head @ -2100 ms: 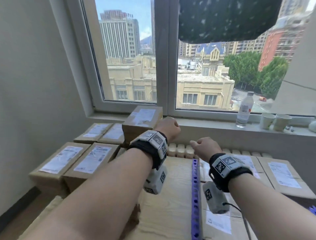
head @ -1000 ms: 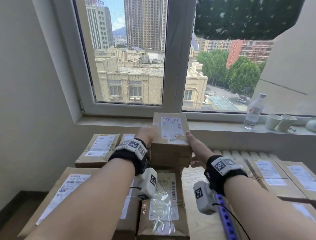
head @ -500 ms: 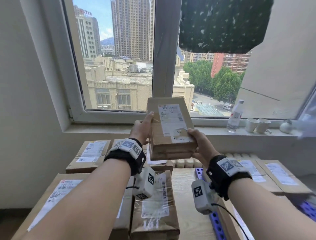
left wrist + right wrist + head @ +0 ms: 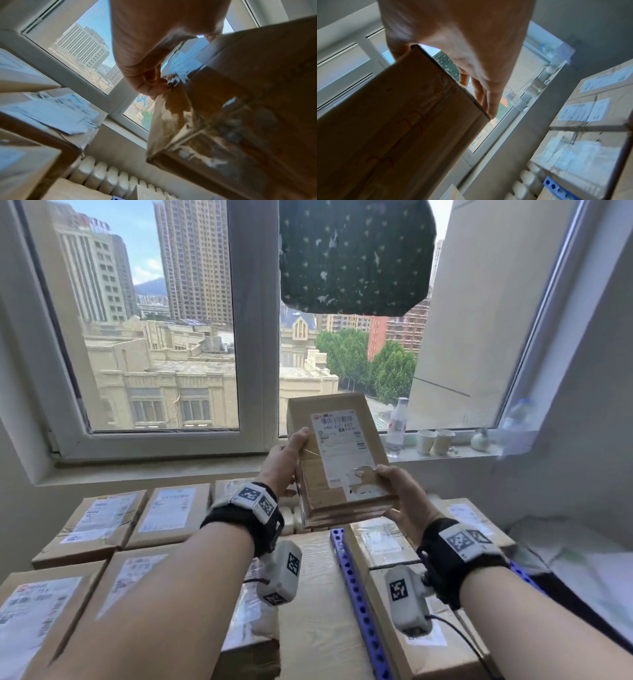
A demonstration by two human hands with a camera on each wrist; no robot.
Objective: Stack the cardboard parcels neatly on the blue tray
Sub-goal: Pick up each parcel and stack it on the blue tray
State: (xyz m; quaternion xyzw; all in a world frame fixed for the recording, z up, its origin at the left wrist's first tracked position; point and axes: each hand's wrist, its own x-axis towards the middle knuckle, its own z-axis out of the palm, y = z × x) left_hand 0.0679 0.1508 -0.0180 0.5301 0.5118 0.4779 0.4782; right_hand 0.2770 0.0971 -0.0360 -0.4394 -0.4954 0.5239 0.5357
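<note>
Both hands up in front of the window, holding one cardboard parcel (image 4: 339,460) between them, off the piles, tilted w/ its label side toward the person. Left hand (image 4: 282,463) grips the parcel's left edge, thumb up on the top face next to the label; from the left wrist cam the fingers (image 4: 154,86) curl onto the taped side. Right hand (image 4: 399,491) grips the near right corner, thumb on the torn bit of label; right wrist cam shows the fingers (image 4: 488,97) running along the parcel's far side, underside bearing red scribbles.

Blue tray (image 4: 352,587): only its perforated rail shows, running from abt 6 o'clock up toward the held parcel. Parcels already lie in it just right of the rail (image 4: 383,542). The held parcel hangs above the rail's far end, not touching anything below.

At 9 o'clock, a spread of other parcels (image 4: 171,515) lying flat, labels up, packed edge to edge; more at 7 o'clock, close in. A strip of pale wood top (image 4: 315,611) shows between them and the rail.

On the sill at 2 o'clock: water bottle (image 4: 395,426), two paper cups (image 4: 433,441) touching, small round white thing further right, can't tell what. Dark spotted cloth (image 4: 352,258) hangs at 12 o'clock over the glass. White radiator (image 4: 106,177) under the sill.
</note>
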